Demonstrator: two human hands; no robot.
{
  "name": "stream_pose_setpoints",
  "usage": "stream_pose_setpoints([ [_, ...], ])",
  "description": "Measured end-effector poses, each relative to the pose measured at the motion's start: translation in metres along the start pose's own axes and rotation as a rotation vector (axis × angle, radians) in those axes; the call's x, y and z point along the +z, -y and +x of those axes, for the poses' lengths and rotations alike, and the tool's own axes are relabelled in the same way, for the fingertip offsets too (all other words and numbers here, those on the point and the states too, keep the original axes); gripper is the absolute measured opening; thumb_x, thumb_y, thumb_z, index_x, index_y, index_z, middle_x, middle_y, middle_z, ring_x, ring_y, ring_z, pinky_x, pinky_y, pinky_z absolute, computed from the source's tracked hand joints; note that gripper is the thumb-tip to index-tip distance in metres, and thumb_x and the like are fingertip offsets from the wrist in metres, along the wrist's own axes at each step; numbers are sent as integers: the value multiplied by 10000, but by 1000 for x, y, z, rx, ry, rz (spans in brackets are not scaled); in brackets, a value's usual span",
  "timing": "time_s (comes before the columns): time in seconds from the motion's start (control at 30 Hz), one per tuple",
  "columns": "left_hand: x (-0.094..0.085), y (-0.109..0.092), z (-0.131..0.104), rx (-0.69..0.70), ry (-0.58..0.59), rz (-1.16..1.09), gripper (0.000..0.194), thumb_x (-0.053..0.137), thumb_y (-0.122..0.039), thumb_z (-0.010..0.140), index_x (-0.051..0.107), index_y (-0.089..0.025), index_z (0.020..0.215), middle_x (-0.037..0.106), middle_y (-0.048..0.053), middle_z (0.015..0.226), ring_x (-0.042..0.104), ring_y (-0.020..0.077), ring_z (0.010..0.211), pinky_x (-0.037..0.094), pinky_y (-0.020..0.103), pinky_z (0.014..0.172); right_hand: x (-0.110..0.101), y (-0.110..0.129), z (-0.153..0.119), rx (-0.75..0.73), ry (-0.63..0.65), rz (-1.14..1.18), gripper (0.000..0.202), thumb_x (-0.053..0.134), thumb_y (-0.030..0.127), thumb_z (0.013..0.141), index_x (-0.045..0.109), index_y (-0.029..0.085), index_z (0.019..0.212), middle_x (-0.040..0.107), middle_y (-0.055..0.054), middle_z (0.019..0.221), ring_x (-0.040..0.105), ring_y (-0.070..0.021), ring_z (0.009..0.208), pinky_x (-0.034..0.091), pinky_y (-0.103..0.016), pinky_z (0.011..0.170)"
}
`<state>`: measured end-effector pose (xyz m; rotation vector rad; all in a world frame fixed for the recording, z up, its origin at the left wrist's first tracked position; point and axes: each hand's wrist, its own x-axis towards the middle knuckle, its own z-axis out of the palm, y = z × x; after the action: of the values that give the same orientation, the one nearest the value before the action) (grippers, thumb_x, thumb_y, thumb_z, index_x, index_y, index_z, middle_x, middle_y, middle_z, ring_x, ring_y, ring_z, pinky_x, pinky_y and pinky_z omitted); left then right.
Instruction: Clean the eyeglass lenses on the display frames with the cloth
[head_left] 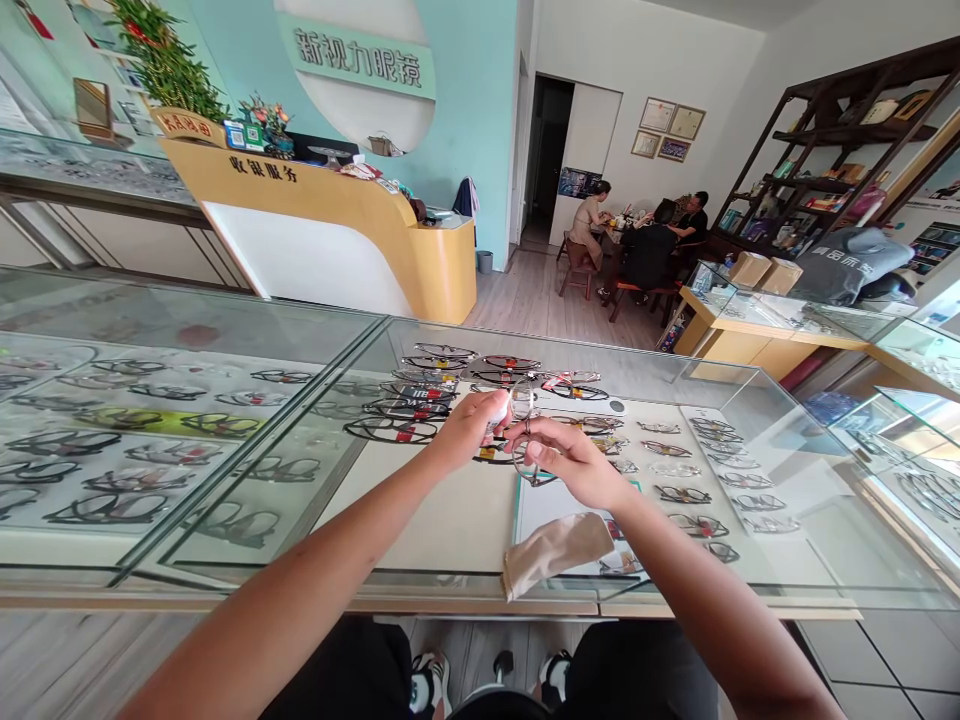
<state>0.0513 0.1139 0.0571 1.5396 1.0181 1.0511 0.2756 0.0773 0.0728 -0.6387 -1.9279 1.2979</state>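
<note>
Both hands meet above the glass counter, around a pair of eyeglasses (523,400) held with one lens up and the other down. My left hand (474,425) is closed on a small white thing, perhaps a cloth, against the upper lens. With its fingers and thumb, my right hand (570,455) grips the frame near the bridge and lower lens. A beige cloth pouch (556,552) lies near the counter's front edge, below my right hand. Several eyeglasses (397,430) sit in rows beyond and beside the hands.
The glass display counter (420,590) holds more frames at left and right. Behind it stands a yellow and white service desk (442,270). Several people (649,250) sit round a table at the back. Boxes (750,268) rest on another counter at right, near dark shelves (832,135).
</note>
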Motion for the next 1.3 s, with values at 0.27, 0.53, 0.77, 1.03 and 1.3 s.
stream_pose_setpoints([
  [0.27, 3, 0, -2, 14, 19, -61, 618, 521, -773, 935, 596, -209, 695, 544, 13, 582, 475, 159, 509, 355, 309, 510, 0, -1, -1, 7, 12, -9, 430, 624, 649, 1071, 772, 290, 1258, 779, -58, 1108, 659, -198, 911, 585, -362, 839],
  [0.53, 5, 0, -2, 51, 59, -46, 618, 512, -803, 904, 592, -216, 729, 576, 24, 628, 491, 172, 570, 368, 303, 533, -5, 0, 1, -25, -36, 34, 456, 635, 667, 1061, 768, 292, 1284, 785, -66, 1173, 696, -198, 923, 608, -383, 925],
  [0.77, 6, 7, -6, 113, 118, 56, 640, 509, -819, 943, 555, -216, 736, 479, 3, 669, 390, 154, 596, 290, 300, 540, -8, -3, 5, -31, -146, 4, 558, 589, 765, 1032, 757, 297, 1287, 792, -68, 1116, 726, -236, 943, 622, -420, 950],
  [1.03, 4, 5, -10, 201, 147, 171, 608, 504, -736, 1010, 508, -205, 713, 402, -27, 646, 332, 141, 621, 250, 318, 612, -9, -7, 5, -22, -202, 137, 491, 679, 700, 1018, 758, 297, 1287, 792, -67, 1206, 709, -214, 917, 612, -415, 953],
  [1.3, -41, -2, 9, 214, -183, 76, 727, 499, -916, 912, 606, -211, 773, 567, 35, 790, 554, 186, 705, 547, 324, 635, -15, -8, 5, -19, -237, 162, 442, 673, 677, 1035, 769, 315, 1269, 798, -53, 1311, 703, -193, 880, 591, -392, 882],
])
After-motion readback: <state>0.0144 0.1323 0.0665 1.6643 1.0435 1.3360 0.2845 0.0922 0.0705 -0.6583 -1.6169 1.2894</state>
